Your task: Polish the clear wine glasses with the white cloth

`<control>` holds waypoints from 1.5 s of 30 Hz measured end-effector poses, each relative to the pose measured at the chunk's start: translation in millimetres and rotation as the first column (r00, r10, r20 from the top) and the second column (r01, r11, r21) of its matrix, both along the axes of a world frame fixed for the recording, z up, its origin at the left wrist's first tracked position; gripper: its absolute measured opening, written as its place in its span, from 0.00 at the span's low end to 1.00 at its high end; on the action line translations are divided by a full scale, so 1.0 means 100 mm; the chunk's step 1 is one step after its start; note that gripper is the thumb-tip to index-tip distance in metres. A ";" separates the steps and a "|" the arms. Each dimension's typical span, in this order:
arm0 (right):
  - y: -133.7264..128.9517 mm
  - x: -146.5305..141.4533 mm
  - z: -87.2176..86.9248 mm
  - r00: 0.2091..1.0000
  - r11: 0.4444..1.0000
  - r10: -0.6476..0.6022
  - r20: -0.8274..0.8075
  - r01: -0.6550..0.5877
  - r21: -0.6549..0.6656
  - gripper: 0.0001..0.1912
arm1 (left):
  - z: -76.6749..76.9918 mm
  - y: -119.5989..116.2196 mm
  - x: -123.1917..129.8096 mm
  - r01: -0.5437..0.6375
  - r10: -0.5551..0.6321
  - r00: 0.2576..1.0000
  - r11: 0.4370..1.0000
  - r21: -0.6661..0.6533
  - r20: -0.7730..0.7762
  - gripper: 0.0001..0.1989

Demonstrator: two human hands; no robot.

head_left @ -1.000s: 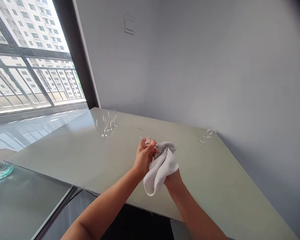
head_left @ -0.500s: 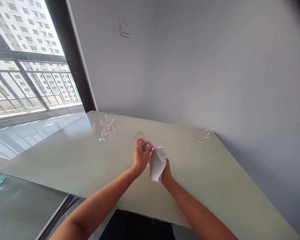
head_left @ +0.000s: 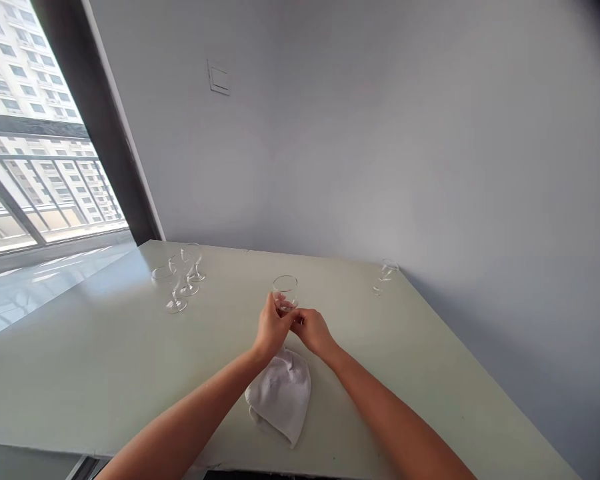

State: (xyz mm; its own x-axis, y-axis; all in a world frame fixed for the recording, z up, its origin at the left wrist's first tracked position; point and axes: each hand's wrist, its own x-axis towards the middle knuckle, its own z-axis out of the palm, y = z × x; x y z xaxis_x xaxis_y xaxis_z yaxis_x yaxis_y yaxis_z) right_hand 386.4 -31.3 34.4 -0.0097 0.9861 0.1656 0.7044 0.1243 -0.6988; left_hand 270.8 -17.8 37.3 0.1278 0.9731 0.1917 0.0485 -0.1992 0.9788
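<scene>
Both my hands hold one clear stemmed glass [head_left: 286, 285] above the middle of the table, its rim facing up. My left hand [head_left: 273, 328] is wrapped around the side and bottom of its bowl. My right hand [head_left: 314, 331] is closed in a pinch at the lower part, close against the left fingers; the stem and foot are mostly hidden. A white cloth [head_left: 283, 397] lies crumpled on the tabletop beneath my left wrist, touched by neither set of fingers.
Several stemmed glasses stand at the far left, the nearest glass [head_left: 176, 303] in front. Another tilted-looking glass [head_left: 387, 270] is near the far right corner. The pale table [head_left: 405, 387] meets a grey wall [head_left: 430, 167]; a window [head_left: 40, 153] is at left.
The cloth has left my right hand and now lies on the table. My right hand has moved to the glass's lower part. The glass is more upright, and the view has shifted.
</scene>
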 end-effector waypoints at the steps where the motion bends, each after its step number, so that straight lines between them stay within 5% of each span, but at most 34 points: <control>1: 0.06 0.06 -0.07 0.999 1.000 -0.029 0.014 0.029 -0.001 0.11 | -0.03 0.01 0.00 0.039 -0.040 0.999 0.999 -0.004 -0.028 0.20; 5: 0.29 0.61 -0.30 0.970 0.973 -0.231 0.083 0.229 0.027 0.10 | -0.19 0.06 -0.17 0.125 -0.123 0.971 0.992 -0.001 -0.207 0.29; 8: 0.45 1.19 -0.36 0.913 0.922 -0.386 0.128 0.388 0.010 0.11 | -0.36 0.11 -0.40 0.059 -0.047 0.927 0.998 0.023 -0.371 0.24; 12: 0.65 1.77 -0.42 0.819 0.828 -0.546 0.177 0.560 -0.035 0.12 | -0.53 0.16 -0.58 0.007 -0.002 0.917 1.000 0.010 -0.399 0.17; 17: 0.86 2.06 -0.49 0.737 0.738 -0.644 0.205 0.669 -0.085 0.12 | -0.56 0.19 -0.59 0.012 -0.005 0.911 1.000 0.013 -0.413 0.15; 23: 1.05 2.16 -0.55 0.694 0.696 -0.683 0.227 0.713 -0.084 0.13 | -0.53 0.19 -0.59 0.044 -0.030 0.912 0.999 0.025 -0.410 0.14; 29: 1.06 2.14 -0.51 0.672 0.680 -0.697 0.251 0.731 -0.068 0.12 | -0.50 0.19 -0.59 0.033 -0.023 0.923 0.999 0.018 -0.384 0.13; 35: 0.74 1.92 -0.42 0.675 0.705 -0.687 0.270 0.709 0.022 0.18 | -0.54 0.21 -0.58 0.027 -0.027 0.938 1.000 -0.002 -0.345 0.14; 38: 0.51 1.58 -0.38 0.737 0.779 -0.609 0.293 0.625 0.048 0.17 | -0.54 0.23 -0.58 -0.059 0.061 0.977 0.998 0.015 -0.203 0.13; 40: 0.34 1.26 -0.34 0.824 0.875 -0.459 0.331 0.484 0.009 0.18 | -0.48 0.25 -0.64 -0.219 0.224 0.973 0.973 0.066 -0.064 0.12; 42: 0.13 0.89 -0.28 0.898 0.963 -0.207 0.389 0.258 -0.082 0.25 | -0.39 0.28 -0.75 -0.458 0.452 0.889 0.878 0.136 0.076 0.10; 45: -0.23 0.37 -0.19 0.880 0.999 0.033 0.474 -0.011 -0.049 0.28 | -0.26 0.37 -1.05 -0.786 0.760 0.618 0.601 0.145 0.202 0.12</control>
State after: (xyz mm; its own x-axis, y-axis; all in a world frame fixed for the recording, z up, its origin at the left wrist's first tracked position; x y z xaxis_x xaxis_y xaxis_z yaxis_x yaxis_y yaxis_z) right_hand 423.4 -54.8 15.0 -0.0980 0.9908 0.0929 0.9505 0.1208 -0.2864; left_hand 165.5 19.4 11.6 -0.6884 0.6338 0.3529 0.1756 -0.3263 0.9288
